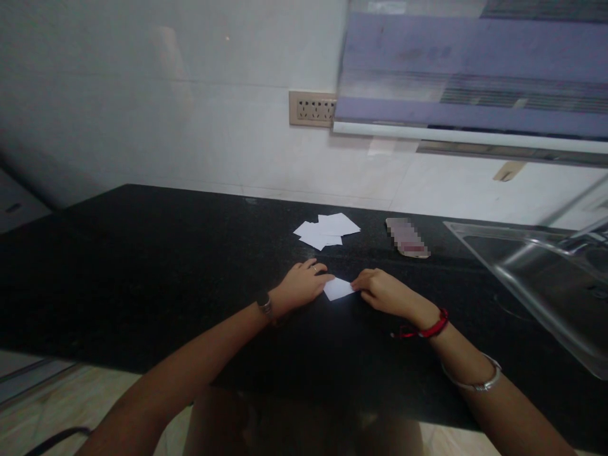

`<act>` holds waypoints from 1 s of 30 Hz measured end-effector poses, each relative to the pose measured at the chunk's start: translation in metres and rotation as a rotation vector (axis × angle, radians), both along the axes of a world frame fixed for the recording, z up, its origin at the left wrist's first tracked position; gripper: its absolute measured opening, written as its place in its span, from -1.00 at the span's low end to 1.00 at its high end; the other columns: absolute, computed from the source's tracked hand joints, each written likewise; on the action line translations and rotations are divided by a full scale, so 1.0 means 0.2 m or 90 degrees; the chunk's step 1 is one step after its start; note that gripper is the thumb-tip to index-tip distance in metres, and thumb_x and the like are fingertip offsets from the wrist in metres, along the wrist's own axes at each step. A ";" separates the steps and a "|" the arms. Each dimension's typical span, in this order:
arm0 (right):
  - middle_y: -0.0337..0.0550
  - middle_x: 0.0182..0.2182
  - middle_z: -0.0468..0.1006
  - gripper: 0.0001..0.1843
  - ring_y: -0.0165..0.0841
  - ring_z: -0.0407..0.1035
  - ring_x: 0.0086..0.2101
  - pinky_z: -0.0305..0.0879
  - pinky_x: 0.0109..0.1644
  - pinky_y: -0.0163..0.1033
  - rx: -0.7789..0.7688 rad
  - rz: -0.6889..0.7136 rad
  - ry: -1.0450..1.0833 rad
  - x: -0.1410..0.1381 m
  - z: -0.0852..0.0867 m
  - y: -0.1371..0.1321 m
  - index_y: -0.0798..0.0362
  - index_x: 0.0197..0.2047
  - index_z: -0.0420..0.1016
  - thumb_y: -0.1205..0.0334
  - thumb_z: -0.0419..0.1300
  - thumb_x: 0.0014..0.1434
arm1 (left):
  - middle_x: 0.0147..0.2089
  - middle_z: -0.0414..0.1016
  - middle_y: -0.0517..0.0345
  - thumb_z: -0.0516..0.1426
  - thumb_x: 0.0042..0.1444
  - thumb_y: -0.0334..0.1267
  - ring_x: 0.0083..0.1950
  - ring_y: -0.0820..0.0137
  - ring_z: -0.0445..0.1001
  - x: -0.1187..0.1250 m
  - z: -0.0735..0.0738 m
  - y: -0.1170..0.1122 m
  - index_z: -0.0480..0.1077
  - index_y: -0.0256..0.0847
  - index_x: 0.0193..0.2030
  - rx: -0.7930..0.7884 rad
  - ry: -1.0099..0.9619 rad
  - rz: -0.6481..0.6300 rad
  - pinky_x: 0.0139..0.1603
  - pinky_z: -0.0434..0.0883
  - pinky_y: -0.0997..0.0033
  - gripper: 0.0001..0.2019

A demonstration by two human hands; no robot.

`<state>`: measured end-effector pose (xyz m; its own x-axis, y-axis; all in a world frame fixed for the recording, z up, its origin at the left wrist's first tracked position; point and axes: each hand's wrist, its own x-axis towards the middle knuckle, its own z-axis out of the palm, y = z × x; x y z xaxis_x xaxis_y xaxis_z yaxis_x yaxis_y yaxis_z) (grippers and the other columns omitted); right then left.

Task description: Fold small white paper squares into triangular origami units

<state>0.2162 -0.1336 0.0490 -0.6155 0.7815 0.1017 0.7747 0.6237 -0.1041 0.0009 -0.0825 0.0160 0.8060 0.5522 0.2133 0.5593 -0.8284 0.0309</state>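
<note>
A small white piece of paper [338, 289] lies on the dark counter between my hands, its outline angular like a folded sheet. My left hand [304, 282] has its thumb on the paper's left corner, with the fingers curved above and beyond it. At the right corner, the bunched fingertips of my right hand [380, 290] pinch or press the edge. The undersides of the fingers are hidden. Just beyond my hands is a loose pile of white papers [327, 231], overlapping at different angles.
A pixelated phone-like object [407, 238] lies right of the pile. A steel sink [541, 278] is set into the black counter [142, 272] at the right. Behind stand a tiled wall, a socket strip [313, 109] and a purple striped blind or sheet [456, 63].
</note>
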 end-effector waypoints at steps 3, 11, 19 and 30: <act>-0.09 -0.44 0.48 -0.79 -0.36 0.33 -0.35 0.22 -0.16 -0.26 -0.007 -0.028 0.004 0.02 0.00 0.02 0.14 -0.45 0.47 0.47 0.02 -0.04 | 0.00 0.26 0.14 -0.11 0.15 -0.26 0.07 0.26 0.14 0.00 -0.01 0.00 0.26 0.00 -0.03 -0.005 -0.016 -0.002 -0.06 0.22 0.25 -0.72; -0.10 -0.23 0.44 -0.74 -0.37 0.28 -0.19 0.21 -0.07 -0.25 -0.032 0.047 0.106 0.01 -0.04 0.04 0.10 -0.19 0.42 0.40 -0.02 0.09 | 0.01 0.25 0.16 -0.08 0.14 -0.24 0.06 0.32 0.15 0.00 -0.04 0.02 0.28 0.06 -0.05 -0.035 -0.060 0.008 -0.02 0.15 0.25 -0.73; -0.05 -0.30 0.40 -0.77 -0.37 0.31 -0.29 0.26 -0.19 -0.29 -0.019 0.036 0.046 -0.06 -0.04 0.00 0.14 -0.28 0.45 0.36 -0.04 0.14 | -0.18 0.32 0.04 -0.08 0.12 -0.12 -0.14 0.33 0.28 0.00 0.00 0.00 0.34 -0.25 -0.20 -0.048 -0.118 0.147 -0.16 0.25 0.34 -0.71; -0.06 -0.40 0.39 -0.77 -0.40 0.31 -0.37 0.26 -0.26 -0.30 0.009 -0.014 0.085 -0.13 -0.10 0.00 0.18 -0.36 0.39 0.38 -0.08 0.16 | -0.30 0.32 0.10 0.07 -0.03 -0.09 -0.22 0.32 0.28 0.00 -0.02 -0.02 0.32 -0.24 -0.43 -0.109 -0.171 0.202 -0.22 0.26 0.32 -0.77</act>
